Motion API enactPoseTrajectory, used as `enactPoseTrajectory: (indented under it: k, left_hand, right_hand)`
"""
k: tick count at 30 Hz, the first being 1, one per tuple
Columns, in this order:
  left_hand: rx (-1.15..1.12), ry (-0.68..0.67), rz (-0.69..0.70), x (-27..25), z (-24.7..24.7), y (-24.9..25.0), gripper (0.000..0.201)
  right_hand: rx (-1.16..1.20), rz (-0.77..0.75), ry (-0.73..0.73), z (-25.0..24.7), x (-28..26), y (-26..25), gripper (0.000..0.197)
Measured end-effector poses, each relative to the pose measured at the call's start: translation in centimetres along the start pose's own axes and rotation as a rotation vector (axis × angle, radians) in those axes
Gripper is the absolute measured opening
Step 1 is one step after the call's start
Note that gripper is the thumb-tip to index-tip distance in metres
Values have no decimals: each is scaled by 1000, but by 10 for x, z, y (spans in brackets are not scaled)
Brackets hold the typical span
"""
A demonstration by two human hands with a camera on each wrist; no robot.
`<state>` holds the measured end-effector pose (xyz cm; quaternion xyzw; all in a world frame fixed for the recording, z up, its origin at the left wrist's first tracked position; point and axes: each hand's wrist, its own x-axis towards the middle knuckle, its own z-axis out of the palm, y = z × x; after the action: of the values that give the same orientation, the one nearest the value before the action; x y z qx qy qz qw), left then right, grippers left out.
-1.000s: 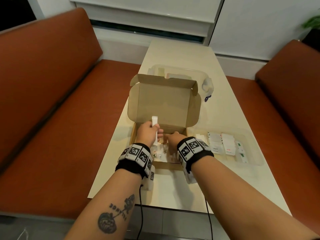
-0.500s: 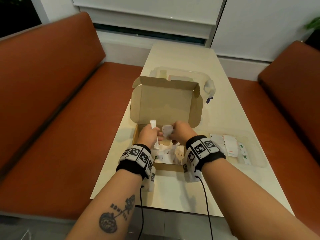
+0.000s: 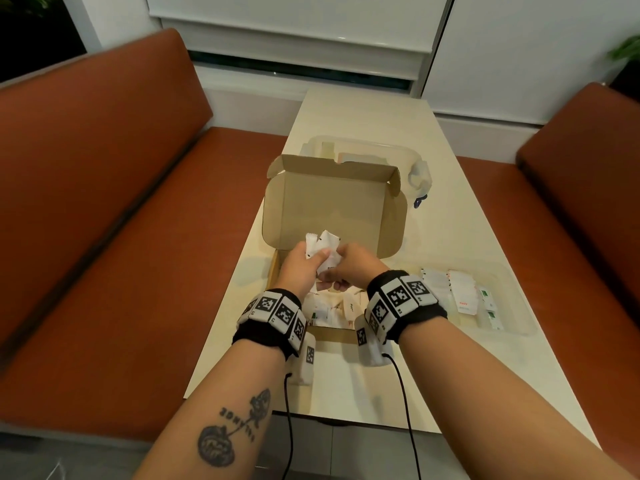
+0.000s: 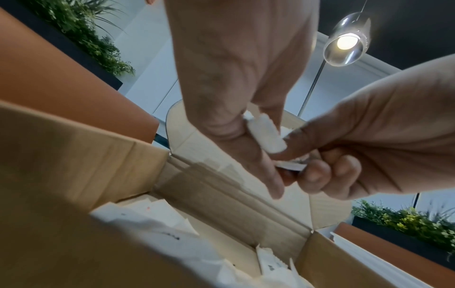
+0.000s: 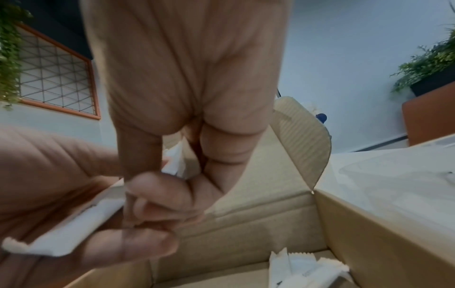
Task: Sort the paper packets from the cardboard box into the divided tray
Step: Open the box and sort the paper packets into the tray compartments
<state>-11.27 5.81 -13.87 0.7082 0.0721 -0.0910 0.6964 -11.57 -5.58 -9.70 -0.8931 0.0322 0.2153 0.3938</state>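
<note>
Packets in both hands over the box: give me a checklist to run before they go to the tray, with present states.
1. Left hand grips packets: ok.
2. Right hand pinches the same bunch: ok.
3. Packet types in hand identified: cannot tell.
4. Box lid upright, out of the way: ok.
5. Tray within view to the right, partly filled: ok.
6. Box emptied: not ok, packets remain inside.

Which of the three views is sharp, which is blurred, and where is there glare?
Head view: sharp, evenly lit, edges bent by the wide lens. Left wrist view: the pendant lamp glares, and the near wall of the cardboard box is soft. Right wrist view: the hands are close and blurred, without glare.
</note>
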Motion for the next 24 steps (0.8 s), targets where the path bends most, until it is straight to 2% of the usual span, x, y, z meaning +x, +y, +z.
enactPoseTrajectory:
  k: [2, 3, 7, 10, 13, 16, 21, 22, 24]
  left_hand:
    - [-4, 16, 3, 1, -1, -1, 27]
    - [4, 29, 6, 1, -1, -2, 27]
    - [-190, 36, -75, 6, -2, -5, 25]
    - [-246, 29, -101, 7, -3, -4, 25]
    - [-323, -26, -123, 5, -2, -1, 20]
    - [-340, -84, -107, 3, 3, 2, 12]
    - [-329, -60, -85, 4, 0, -4, 24]
    - [-339, -49, -91, 5, -2, -5, 24]
    - [-359, -41, -86, 6, -6, -6, 23]
  right_hand:
    - [100, 6, -1, -1, 0, 1, 57]
    - [131, -1, 2, -2, -1, 1, 56]
    - [180, -39, 143, -7, 2, 5, 10]
    - [270, -65, 247, -12, 5, 9, 6]
    - [198, -86, 289, -16, 7, 11, 5]
    - [174, -92, 265, -15, 9, 10, 7]
    - [307, -26, 250, -11, 6, 16, 13]
    - [242, 13, 226, -10, 5, 18, 14]
    - [-97, 78, 78, -5, 3, 22, 24]
